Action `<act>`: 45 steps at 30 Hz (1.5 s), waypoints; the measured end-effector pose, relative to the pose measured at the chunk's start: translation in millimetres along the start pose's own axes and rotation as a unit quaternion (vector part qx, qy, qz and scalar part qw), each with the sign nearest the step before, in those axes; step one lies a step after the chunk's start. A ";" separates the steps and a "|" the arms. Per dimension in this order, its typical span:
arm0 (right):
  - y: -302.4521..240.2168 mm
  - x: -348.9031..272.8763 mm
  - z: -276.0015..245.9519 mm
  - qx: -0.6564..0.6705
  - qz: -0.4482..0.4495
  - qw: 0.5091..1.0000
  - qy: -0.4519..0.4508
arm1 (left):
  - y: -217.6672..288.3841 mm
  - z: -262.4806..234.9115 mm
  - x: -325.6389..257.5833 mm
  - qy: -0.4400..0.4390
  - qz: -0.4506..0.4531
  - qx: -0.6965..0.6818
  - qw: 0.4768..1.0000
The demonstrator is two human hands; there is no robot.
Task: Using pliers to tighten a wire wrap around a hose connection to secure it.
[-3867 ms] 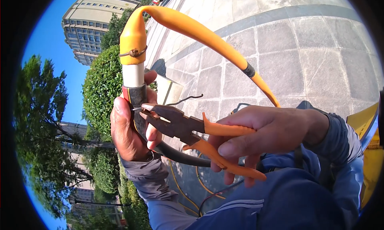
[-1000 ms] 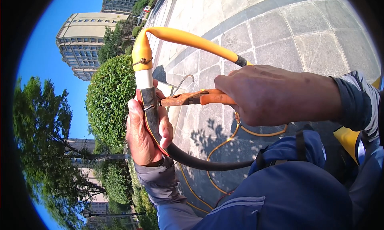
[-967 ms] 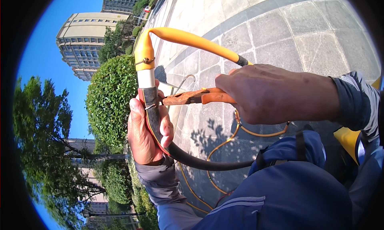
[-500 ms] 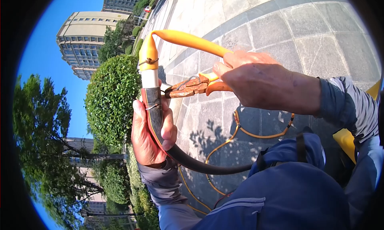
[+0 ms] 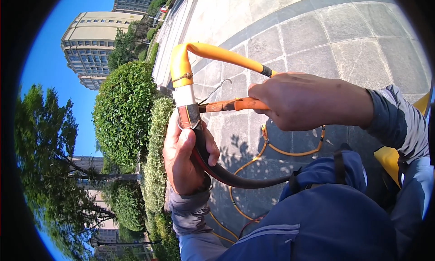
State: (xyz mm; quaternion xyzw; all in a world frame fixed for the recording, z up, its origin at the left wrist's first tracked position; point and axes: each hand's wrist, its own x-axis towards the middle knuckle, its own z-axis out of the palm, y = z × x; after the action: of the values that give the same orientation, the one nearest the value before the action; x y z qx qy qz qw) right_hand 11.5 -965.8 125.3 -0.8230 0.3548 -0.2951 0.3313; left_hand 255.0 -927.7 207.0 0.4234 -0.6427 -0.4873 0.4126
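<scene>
My left hand (image 5: 181,168) is closed around a black hose (image 5: 244,181) with a red stripe, just below its upper end. A white pipe (image 5: 184,96) joins that end to a flattened, sharply bent yellow hose (image 5: 222,53). Twisted wire binds the yellow hose on the pipe, and a wire loop (image 5: 194,125) circles the black hose. Closed round the orange handles of rusty pliers (image 5: 222,106) is my right hand (image 5: 299,100). The plier jaws meet the black hose's end; their exact grip is hidden. A loose hooked wire (image 5: 217,89) rises beside them. The yellow hose passes behind my right hand.
Grey paving (image 5: 303,34) spreads ahead and to the right. A thin yellow hose (image 5: 294,153) lies in curves on the ground. To the left stand a round bush (image 5: 122,113), a pale hedge and trees. Yellow material (image 5: 389,163) shows beside my right arm.
My left hand and the hose joint have shifted right and tilted, with the left thumb now across the black hose. The pliers have turned, so their jaws appear edge-on.
</scene>
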 end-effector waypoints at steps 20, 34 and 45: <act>57.7 -18.4 44.5 0.167 0.102 0.980 -0.029 | 11.7 -10.4 6.7 0.033 -0.008 -0.161 0.986; -5.4 39.9 73.1 0.720 -0.070 0.682 0.106 | -8.8 14.6 2.0 0.011 -0.103 -0.096 0.990; -5.8 54.3 89.7 0.646 -0.004 0.734 0.208 | -17.1 7.2 5.0 -0.025 -0.105 -0.088 0.990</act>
State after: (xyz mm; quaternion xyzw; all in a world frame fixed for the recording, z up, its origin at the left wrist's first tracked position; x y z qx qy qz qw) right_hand 109.6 -974.9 88.9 -0.3306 0.1351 -0.6185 0.7000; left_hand 249.1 -933.2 189.6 0.4381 -0.5598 -0.5927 0.3788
